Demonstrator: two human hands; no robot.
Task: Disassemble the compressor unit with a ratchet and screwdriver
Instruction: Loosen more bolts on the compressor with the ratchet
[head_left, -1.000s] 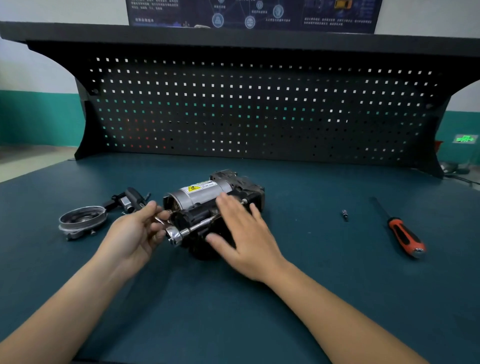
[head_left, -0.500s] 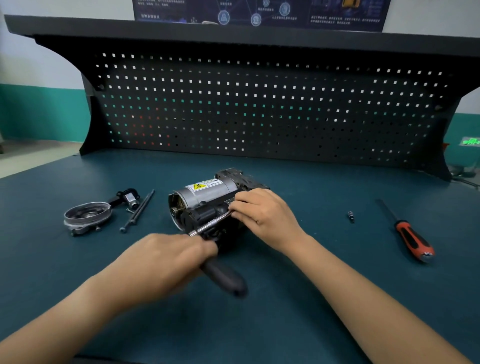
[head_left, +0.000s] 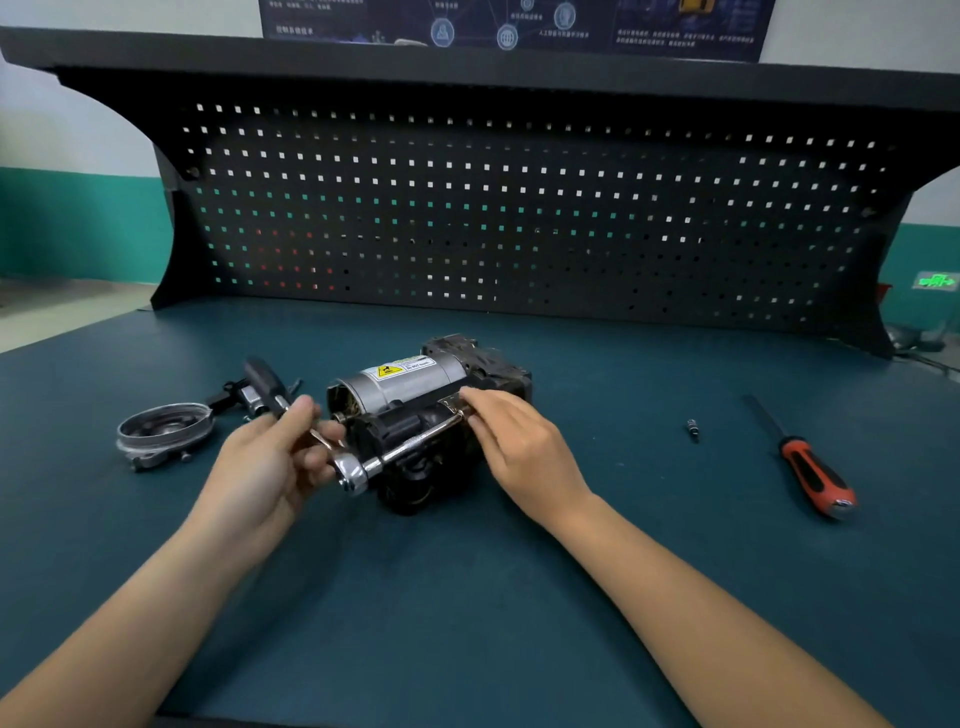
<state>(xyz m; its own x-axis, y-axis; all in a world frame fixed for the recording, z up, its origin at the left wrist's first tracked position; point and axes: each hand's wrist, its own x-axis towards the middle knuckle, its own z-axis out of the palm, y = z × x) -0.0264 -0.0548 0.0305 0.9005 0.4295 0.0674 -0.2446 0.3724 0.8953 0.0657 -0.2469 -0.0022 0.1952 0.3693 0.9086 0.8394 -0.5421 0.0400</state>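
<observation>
Compressor (head_left: 415, 410): likely heavy, rigid metal, steady on worktop (head_left: 623, 545); best braced by its body. Left hand (head_left: 270, 467) curled round ratchet (head_left: 353, 474); right hand (head_left: 514, 441) pinches extension (head_left: 415, 444) end.

the bench top (head_left: 623, 597) was teal, the pegboard (head_left: 519, 218) black with square holes, the screwdriver (head_left: 815, 480) handle red-and-black, the compressor (head_left: 415, 384) silver with a yellow label.
</observation>
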